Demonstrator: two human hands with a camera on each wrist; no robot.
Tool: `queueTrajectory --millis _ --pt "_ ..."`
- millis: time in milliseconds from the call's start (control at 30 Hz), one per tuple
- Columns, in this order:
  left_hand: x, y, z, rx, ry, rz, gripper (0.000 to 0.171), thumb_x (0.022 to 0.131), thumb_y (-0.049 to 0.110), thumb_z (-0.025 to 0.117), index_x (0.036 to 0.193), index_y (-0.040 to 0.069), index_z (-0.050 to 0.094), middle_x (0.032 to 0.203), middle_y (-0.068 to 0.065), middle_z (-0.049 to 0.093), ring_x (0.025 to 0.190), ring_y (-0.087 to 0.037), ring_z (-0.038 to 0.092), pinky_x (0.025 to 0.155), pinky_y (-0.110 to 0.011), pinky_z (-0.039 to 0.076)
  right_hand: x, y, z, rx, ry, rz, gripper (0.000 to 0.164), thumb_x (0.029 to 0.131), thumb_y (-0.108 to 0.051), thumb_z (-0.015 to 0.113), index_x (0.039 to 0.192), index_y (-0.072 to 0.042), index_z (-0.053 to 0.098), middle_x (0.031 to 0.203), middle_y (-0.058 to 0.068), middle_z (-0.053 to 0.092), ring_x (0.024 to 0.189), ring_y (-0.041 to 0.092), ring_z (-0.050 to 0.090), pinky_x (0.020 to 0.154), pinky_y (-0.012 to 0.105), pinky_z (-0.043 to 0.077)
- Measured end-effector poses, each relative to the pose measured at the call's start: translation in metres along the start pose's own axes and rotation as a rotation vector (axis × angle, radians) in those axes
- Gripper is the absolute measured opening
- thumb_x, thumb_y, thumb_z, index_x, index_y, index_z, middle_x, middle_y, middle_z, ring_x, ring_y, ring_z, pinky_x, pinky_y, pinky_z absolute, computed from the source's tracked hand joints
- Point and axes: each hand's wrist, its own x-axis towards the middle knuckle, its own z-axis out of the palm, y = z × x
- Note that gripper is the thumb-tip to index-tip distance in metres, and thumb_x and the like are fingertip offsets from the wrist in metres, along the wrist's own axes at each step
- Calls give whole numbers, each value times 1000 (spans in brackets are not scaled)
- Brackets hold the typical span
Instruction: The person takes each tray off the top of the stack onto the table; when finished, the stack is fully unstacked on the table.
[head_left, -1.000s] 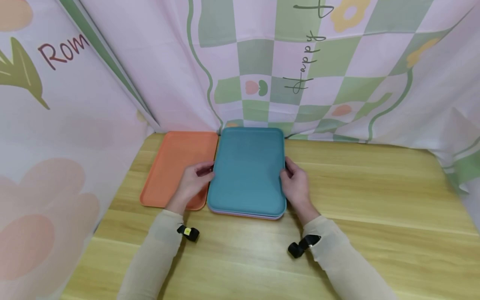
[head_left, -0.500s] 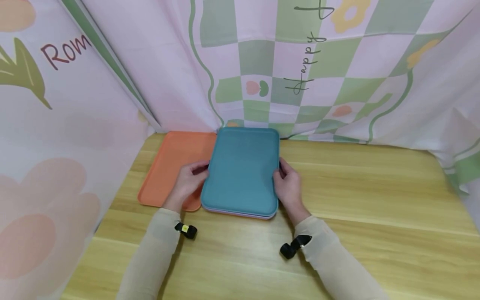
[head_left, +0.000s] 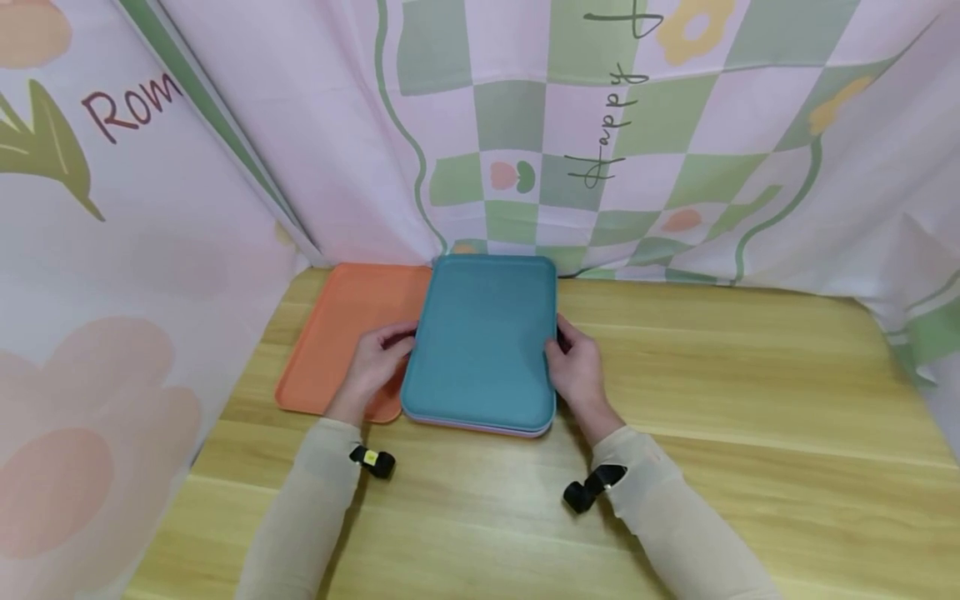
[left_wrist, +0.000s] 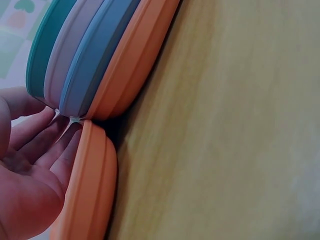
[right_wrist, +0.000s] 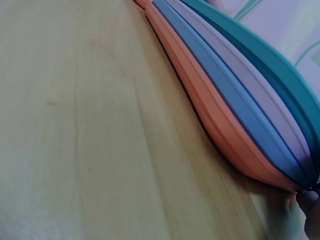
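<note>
A stack of trays stands on the table with a teal tray on top. Below it, in the right wrist view, come a lilac tray, a blue tray and an orange tray at the bottom. The left hand holds the stack's left edge, thumb and fingertips at the rims. Opposite, the right hand grips the right edge with its thumb at the teal rim; its other fingers are mostly hidden. A second orange tray lies against the stack's left side, partly under the left hand.
The wooden table extends to the right and toward the front. A patterned curtain hangs right behind the stack, and another printed cloth closes off the left side. Black wrist straps sit on both sleeves.
Both hands have slid the stack a short way left, so it sits tight against the loose orange tray, which has shifted slightly left. Over the last half second almost nothing moves.
</note>
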Motion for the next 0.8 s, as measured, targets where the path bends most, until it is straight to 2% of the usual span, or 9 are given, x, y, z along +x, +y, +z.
queueTrajectory --millis 167,233,333,433,533,600,800 --pt "0 -1 1 13 6 13 37 108 2 56 142 1 70 149 -19 67 144 -32 59 120 -47 50 1 -4 -4 23 -20 29 52 106 -5 52 157 4 51 157 26 57 144 35 59 119 50 51" --pt "-1 -1 1 7 -7 24 37 107 0 57 143 0 69 148 -20 67 143 -34 59 120 -48 50 1 -5 -8 39 -22 41 52 105 -5 51 157 4 51 156 27 57 142 36 60 116 45 53" --pt "-2 -1 0 -1 -27 43 39 105 0 62 143 -1 68 147 -21 67 141 -35 61 117 -43 53 2 -7 -15 71 -16 58 53 104 -4 51 156 6 51 155 28 58 140 35 61 106 26 55" --pt "-2 -2 1 -7 -47 59 43 102 -1 65 145 -1 66 147 -23 67 138 -35 63 110 -30 55 2 -7 -24 100 1 73 54 103 -3 50 156 6 52 153 28 60 139 36 62 90 7 49" --pt "-1 -4 1 2 -58 71 46 100 -3 65 147 -2 64 147 -23 67 137 -36 64 104 -22 55 1 -8 -31 136 15 97 54 103 -5 52 156 5 52 153 27 60 139 35 62 82 0 46" --pt "-1 -4 1 14 -61 67 48 100 -3 66 148 -2 64 148 -22 67 137 -35 63 106 -25 55 0 -8 -34 165 18 115 54 103 -6 53 156 3 53 153 26 61 139 34 62 80 -1 47" --pt "-1 -3 0 52 -73 40 48 101 0 67 149 2 64 150 -18 67 139 -33 63 118 -47 52 -2 -5 -41 249 36 164 51 106 -7 57 156 0 54 155 23 60 141 30 61 82 1 50"
